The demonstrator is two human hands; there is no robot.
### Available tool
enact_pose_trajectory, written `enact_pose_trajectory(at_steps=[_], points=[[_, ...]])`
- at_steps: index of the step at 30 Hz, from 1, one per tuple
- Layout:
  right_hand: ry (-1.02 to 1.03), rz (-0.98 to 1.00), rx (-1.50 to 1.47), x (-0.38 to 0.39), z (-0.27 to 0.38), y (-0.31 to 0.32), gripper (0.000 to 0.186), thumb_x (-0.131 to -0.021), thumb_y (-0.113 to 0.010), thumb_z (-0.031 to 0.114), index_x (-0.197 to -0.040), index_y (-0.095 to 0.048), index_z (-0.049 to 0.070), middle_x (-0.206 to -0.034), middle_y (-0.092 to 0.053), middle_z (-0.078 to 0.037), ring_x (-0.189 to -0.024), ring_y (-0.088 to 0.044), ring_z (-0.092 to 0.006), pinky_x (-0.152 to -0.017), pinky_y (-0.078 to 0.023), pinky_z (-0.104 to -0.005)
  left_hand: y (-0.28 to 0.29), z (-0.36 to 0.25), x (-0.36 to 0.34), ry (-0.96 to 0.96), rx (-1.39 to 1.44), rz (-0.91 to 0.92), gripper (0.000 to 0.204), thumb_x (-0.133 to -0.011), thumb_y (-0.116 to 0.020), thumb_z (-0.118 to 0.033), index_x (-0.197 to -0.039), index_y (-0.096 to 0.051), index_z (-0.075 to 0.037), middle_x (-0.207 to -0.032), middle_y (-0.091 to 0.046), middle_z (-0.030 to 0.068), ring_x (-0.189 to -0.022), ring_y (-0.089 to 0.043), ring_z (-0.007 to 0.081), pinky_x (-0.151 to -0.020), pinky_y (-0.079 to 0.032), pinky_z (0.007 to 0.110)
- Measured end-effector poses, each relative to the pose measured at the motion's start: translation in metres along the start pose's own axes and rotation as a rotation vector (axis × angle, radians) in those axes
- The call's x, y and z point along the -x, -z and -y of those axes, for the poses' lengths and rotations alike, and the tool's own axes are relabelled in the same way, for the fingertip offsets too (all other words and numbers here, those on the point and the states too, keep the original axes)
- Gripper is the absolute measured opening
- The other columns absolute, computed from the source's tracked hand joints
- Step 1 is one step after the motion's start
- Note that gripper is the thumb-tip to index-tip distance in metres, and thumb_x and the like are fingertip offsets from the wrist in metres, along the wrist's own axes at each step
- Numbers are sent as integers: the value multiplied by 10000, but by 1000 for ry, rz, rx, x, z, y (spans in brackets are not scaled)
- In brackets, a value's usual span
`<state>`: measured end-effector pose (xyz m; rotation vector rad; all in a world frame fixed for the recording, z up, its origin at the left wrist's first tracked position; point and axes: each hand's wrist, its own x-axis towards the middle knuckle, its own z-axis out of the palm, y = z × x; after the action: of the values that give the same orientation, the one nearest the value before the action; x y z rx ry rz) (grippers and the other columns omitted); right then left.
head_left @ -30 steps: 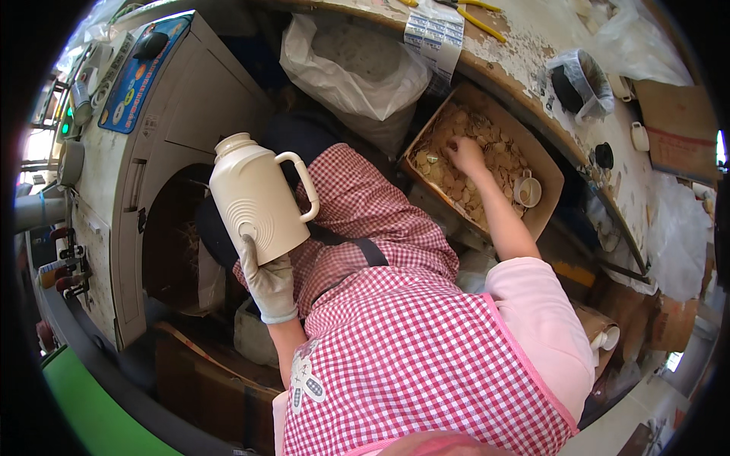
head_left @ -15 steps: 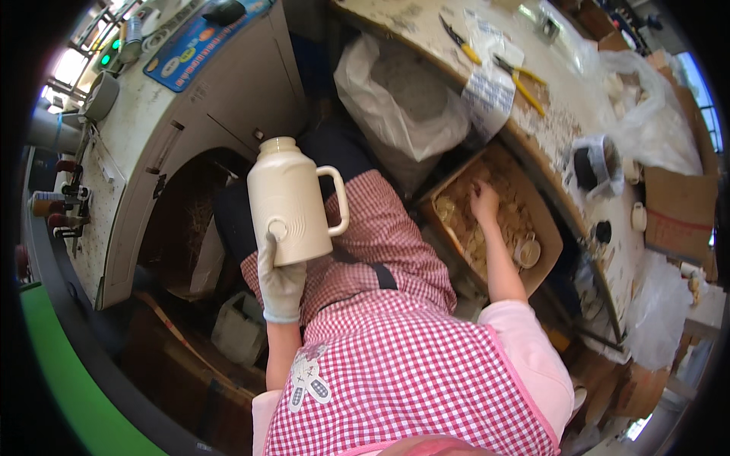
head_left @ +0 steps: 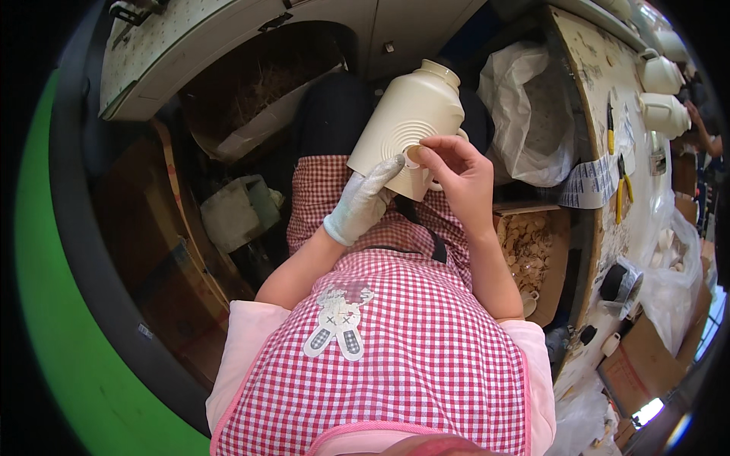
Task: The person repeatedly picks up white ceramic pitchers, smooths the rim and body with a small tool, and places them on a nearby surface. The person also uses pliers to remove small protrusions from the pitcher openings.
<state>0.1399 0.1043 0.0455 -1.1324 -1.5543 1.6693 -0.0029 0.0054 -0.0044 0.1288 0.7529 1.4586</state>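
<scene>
A cream plastic thermos jug body (head_left: 403,114) lies tilted across my lap, its open neck pointing up and away. My left hand (head_left: 359,207), in a pale grey work glove, closes round its lower end, with the thumb next to concentric ridges on the wall. My bare right hand (head_left: 465,178) pinches a small round tan disc (head_left: 413,155) between thumb and forefinger, at the middle of those ridges. Whether the disc touches the wall cannot be made out. The jug's handle is mostly hidden behind my right hand.
Beside my right forearm stands a cardboard box (head_left: 560,262) of loose discs. A white sack (head_left: 506,99) is beyond it. The right-hand workbench (head_left: 608,194) bears yellow-handled pliers (head_left: 624,186) and several cream jugs (head_left: 663,114). Another person's hand (head_left: 696,115) shows at far right.
My right hand has left the box of discs and come to the jug with a disc. The jug has tilted rightward. The view has turned, so the bench appears further right.
</scene>
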Motion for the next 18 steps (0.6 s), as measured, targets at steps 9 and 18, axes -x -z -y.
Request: enact_pose_trajectory(at_steps=[9,18], points=[[-159,-125,-55,11,-21,-2,166,-956,-790,160,-951,-711,15,-859,-721,2,-753,-636,-40,-695,-509,-200,11,5,0,-9,-50,36,372,-1066,-633,-179,-1412,-561,-63,-1305,-649,51,-1172,-638,120,-995,-540,272],[-111,-171,19,20,-36,-7,191,-945,-805,178,-921,-698,22,-825,-708,4,-716,-611,-32,-657,-487,-189,10,9,3,-69,-180,18,380,-1038,-676,-139,-1393,-588,-36,-1282,-666,55,-1146,-635,120,-969,-536,270]])
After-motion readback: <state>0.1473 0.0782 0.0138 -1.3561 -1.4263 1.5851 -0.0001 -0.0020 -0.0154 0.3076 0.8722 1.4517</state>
